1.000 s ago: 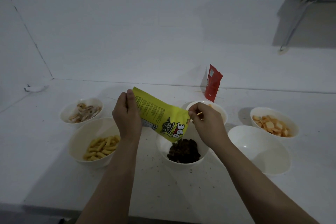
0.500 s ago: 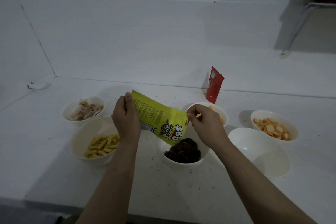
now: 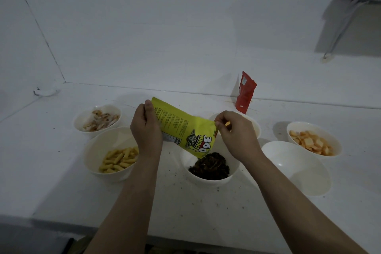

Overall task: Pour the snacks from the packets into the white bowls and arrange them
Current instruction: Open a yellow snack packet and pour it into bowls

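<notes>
A yellow snack packet (image 3: 181, 128) hangs upside down, its mouth tipped over a white bowl (image 3: 231, 175) that holds dark seeds (image 3: 210, 166). My left hand (image 3: 146, 130) grips the packet's raised bottom end. My right hand (image 3: 237, 134) pinches the packet's upper right edge near the mouth. Behind my right hand a further white bowl (image 3: 252, 125) is mostly hidden, with a bit of orange snack showing.
A bowl of yellow sticks (image 3: 97, 150) and a bowl of pale snacks (image 3: 82, 121) sit at the left. At the right are an empty white bowl (image 3: 299, 169) and a bowl of orange squares (image 3: 299, 128). A red packet (image 3: 245, 93) leans against the back wall. Crumbs dot the white counter (image 3: 185, 198).
The packet and both hands stay over the seed bowl, with only small shifts in view. The heap of dark seeds looks slightly fuller.
</notes>
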